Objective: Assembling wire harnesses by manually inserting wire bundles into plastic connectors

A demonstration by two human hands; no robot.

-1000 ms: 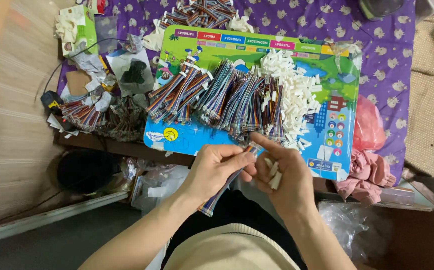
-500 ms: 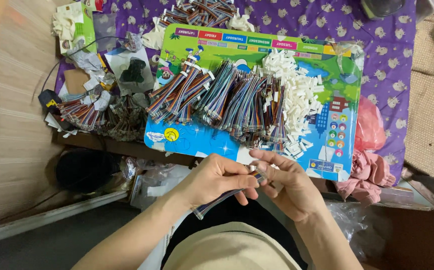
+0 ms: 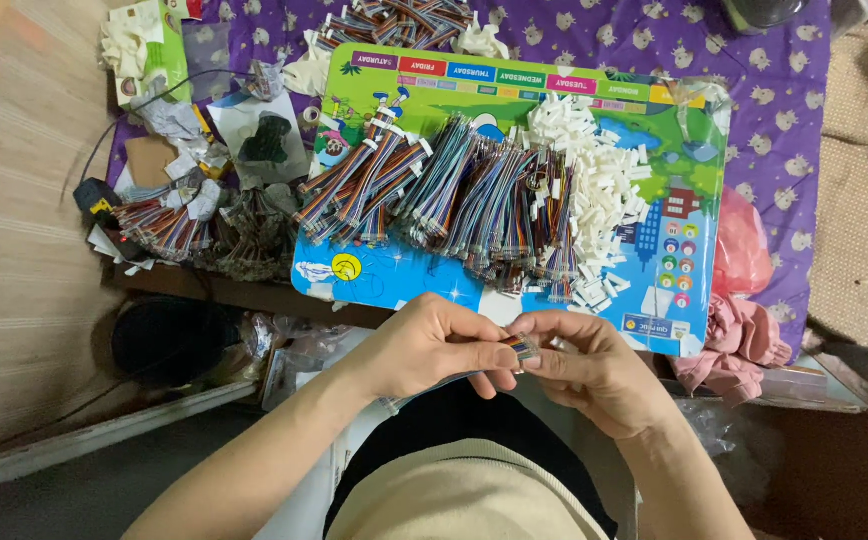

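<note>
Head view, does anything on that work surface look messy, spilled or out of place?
Yes. The white connector pieces lie in a loose heap spilling over the colourful board, some under the ribbon cable bundles. Crumpled paper scraps litter the purple cloth at the left.

Both hands pinch a multicoloured ribbon cable.

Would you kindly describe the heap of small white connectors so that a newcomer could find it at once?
Start at the colourful illustrated board lying on the purple patterned cloth. On its right half, beside the bundles of rainbow ribbon wires, lies the heap of small white connectors: loose plain white blocks, the only wireless pile there.
</note>
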